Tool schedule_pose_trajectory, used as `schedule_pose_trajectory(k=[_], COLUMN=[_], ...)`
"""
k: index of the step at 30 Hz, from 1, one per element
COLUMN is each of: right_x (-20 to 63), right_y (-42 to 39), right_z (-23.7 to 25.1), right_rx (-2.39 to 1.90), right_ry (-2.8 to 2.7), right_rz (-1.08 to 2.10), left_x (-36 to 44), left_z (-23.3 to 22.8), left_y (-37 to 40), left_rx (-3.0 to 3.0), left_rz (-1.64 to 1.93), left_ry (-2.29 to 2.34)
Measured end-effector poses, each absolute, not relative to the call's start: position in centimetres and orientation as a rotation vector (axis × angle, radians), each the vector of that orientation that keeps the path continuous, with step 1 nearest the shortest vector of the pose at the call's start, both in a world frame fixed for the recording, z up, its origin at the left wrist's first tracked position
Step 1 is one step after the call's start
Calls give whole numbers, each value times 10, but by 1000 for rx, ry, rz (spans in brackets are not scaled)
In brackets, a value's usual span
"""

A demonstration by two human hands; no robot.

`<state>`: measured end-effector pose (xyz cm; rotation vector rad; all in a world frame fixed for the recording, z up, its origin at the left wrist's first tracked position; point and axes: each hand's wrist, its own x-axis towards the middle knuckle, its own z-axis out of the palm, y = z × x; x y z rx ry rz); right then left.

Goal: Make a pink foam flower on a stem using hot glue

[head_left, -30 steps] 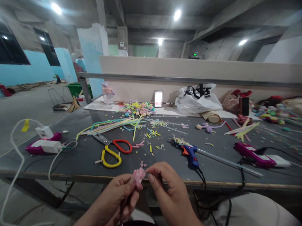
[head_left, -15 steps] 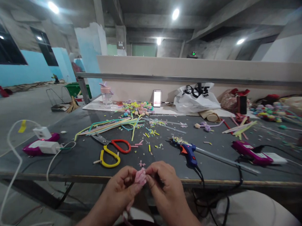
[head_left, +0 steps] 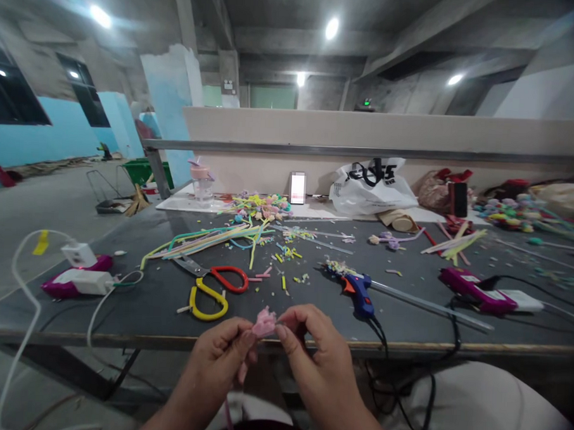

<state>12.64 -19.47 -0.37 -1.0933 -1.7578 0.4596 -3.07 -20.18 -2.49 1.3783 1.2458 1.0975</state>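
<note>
My left hand (head_left: 223, 358) and my right hand (head_left: 312, 352) meet just below the front edge of the dark table (head_left: 135, 297). Between their fingertips is a small pink fuzzy flower (head_left: 264, 323) made of pipe cleaner. Its pink stem runs down through my left fist and out below. The right thumb and forefinger pinch the flower's right side. Scissors with one red and one yellow handle (head_left: 215, 286) lie on the table just beyond my hands. A blue glue gun (head_left: 358, 291) lies to the right of them.
Coloured pipe cleaners (head_left: 210, 237) and cut scraps litter the table's middle. Purple power strips lie at the left (head_left: 72, 280) and right (head_left: 478, 293), with cables trailing over the edge. A white plastic bag (head_left: 371, 187), a phone (head_left: 298, 187) and a cup (head_left: 199, 181) stand at the back.
The pink flower has been raised slightly and turned between my fingertips. My left fingers have shifted their grip on the stem. The view moved slightly.
</note>
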Motion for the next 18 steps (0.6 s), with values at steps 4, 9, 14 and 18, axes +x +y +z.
schedule_pose_trajectory(k=[4, 9, 14, 18], right_x=[124, 123, 125, 127], right_y=[-194, -190, -189, -190], right_z=[-1, -1, -2, -2], right_rx=[-1024, -958, -932, -905], right_ry=[-1830, -1892, -1918, -1938], right_rz=[423, 348, 264, 285], left_x=[-32, -33, -31, -29], left_z=[-27, -26, -25, -24], left_y=[-202, -201, -200, -202], left_rx=[1343, 1385, 1440, 1466], left_rz=[1085, 1121, 1147, 1157], left_ry=[1283, 1271, 1288, 1327])
